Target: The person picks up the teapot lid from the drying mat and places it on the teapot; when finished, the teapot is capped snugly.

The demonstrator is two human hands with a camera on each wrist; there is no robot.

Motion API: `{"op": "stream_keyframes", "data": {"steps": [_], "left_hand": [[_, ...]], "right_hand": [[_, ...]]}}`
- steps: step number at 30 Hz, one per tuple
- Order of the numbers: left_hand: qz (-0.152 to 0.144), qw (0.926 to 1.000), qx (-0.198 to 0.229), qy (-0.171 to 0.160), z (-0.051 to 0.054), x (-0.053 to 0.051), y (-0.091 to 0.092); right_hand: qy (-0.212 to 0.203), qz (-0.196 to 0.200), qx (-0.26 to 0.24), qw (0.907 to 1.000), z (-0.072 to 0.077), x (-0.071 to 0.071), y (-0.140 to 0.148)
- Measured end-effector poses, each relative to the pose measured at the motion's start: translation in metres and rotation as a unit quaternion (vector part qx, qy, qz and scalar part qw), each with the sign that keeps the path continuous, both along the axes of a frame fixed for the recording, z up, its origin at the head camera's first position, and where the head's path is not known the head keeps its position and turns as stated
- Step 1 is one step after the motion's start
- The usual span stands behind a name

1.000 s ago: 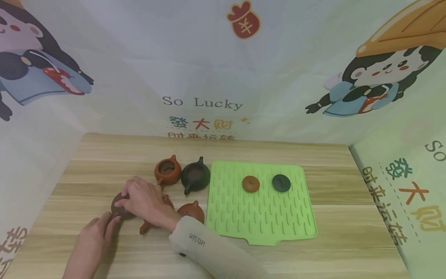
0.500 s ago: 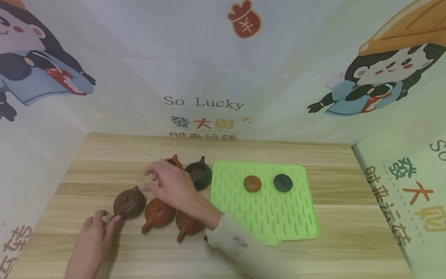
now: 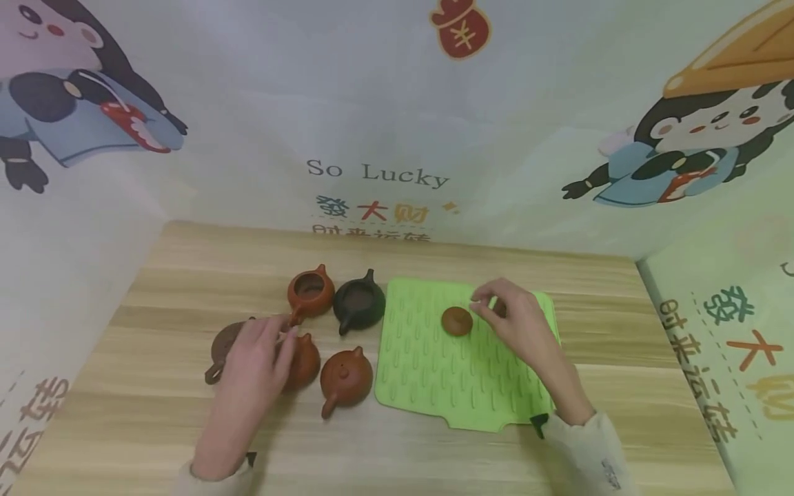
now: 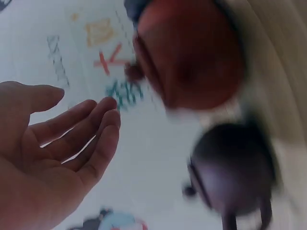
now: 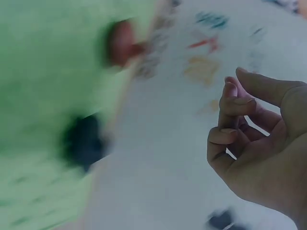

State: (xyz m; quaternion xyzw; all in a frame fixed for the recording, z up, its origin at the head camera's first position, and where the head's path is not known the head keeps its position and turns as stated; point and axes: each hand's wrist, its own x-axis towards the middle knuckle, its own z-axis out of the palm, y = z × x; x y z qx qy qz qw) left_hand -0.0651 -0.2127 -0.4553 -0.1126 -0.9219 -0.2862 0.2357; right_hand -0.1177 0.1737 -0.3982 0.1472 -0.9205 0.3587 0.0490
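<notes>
In the head view, I see my left grip [image 3: 254, 362] above the tabletop [image 3: 620, 337], over the purple-brown teapot [image 3: 225, 341] and the middle red teapot [image 3: 305, 362]; it hides part of both. Near to them stand the front red teapot [image 3: 346, 377], the open red teapot [image 3: 324, 300] and the black teapot [image 3: 360, 300]; these last two have no cover on. My right grip [image 3: 517, 320] is over the green mat [image 3: 409, 365], just beside the orange-brown lid [image 3: 457, 321], which lies there. If the left grip swings low and sideways, I think it could knock a pot, because they stand so close together.

In the left wrist view, this grip is empty, with relaxed fingers and the thumb apart from them. The pots behind are blurred, so I cannot judge the true gap.

In the right wrist view, the other grip is also empty, its opening rather narrow. The black lid [image 5: 85, 141] lies blurred on the mat. A hasty pinch with such a narrow opening could, in my judgement, push this lid away.
</notes>
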Motion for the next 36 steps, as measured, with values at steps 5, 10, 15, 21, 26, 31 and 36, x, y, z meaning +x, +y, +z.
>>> {"op": "stream_keyframes", "data": {"steps": [5, 10, 15, 21, 26, 31, 36], "left_hand": [[-0.040, 0.9991, -0.010, -0.014, -0.027, -0.030, 0.022], [-0.059, 0.9962, -0.059, -0.026, -0.004, -0.030, 0.047], [-0.054, 0.9925, -0.097, -0.051, -0.003, -0.032, 0.056], [-0.040, 0.9899, -0.116, -0.072, -0.013, -0.034, 0.057], [-0.026, 0.9844, -0.148, -0.092, -0.019, -0.033, 0.060], [-0.018, 0.9831, -0.158, -0.091, -0.018, -0.034, 0.062], [-0.012, 0.9822, -0.164, -0.090, -0.018, -0.035, 0.064]], "right_hand": [[-0.028, -0.062, -0.008, 0.9977, -0.029, 0.010, 0.041], [-0.043, -0.081, -0.004, 0.9958, -0.042, 0.015, 0.061], [-0.051, -0.082, 0.012, 0.9952, -0.050, 0.011, 0.070], [-0.068, -0.082, 0.028, 0.9939, -0.061, 0.008, 0.073], [-0.055, -0.101, 0.045, 0.9924, -0.066, 0.008, 0.073], [-0.031, -0.111, 0.074, 0.9906, -0.068, 0.006, 0.071], [-0.012, -0.101, 0.098, 0.9900, -0.069, 0.004, 0.067]]}}
